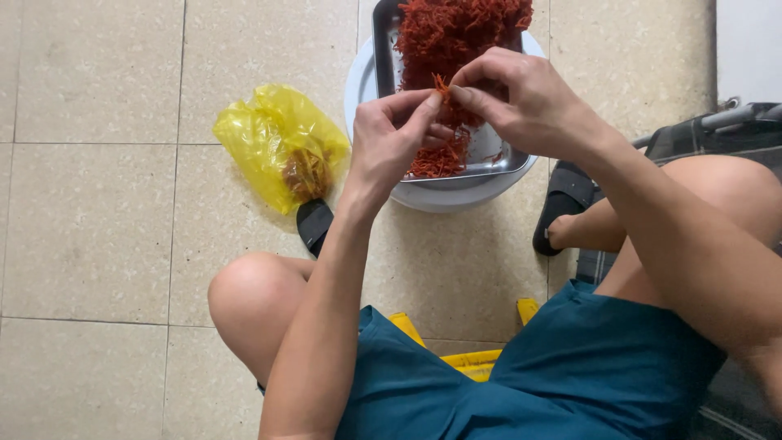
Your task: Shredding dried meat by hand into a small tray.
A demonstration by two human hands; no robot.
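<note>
step in hand: picking strands. left hand [389, 134] and right hand [511, 96] pinch one orange-red strand [441, 86] between closed fingertips, above the metal tray [497, 163]. next move likely calls for a gentle pull apart.

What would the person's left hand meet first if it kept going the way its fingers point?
The left hand points up and right, toward the right hand. It would probably meet the right hand's fingertips first, where both pinch an orange strand. Depth is unclear; the metal tray lies below.
</note>
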